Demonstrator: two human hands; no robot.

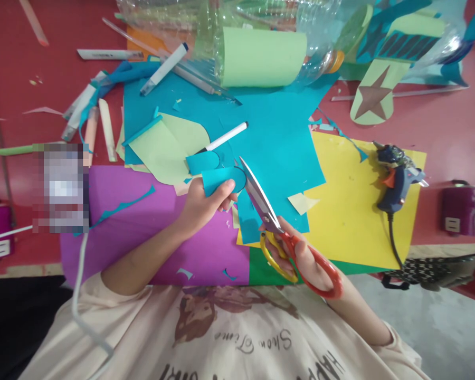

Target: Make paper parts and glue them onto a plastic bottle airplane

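Note:
My left hand pinches a small rounded piece of teal paper above the purple sheet. My right hand grips scissors with one red and one yellow handle loop; the blades point up and left, their tip touching the teal piece's right edge. A second teal cut-out lies just behind the held one. Under the hands lie a large teal sheet and a yellow sheet.
A glue gun with a black cord rests on the yellow sheet at right. A white marker, another marker, a clear plastic bottle holding light green paper, a star cut-out and paper scraps cover the red table.

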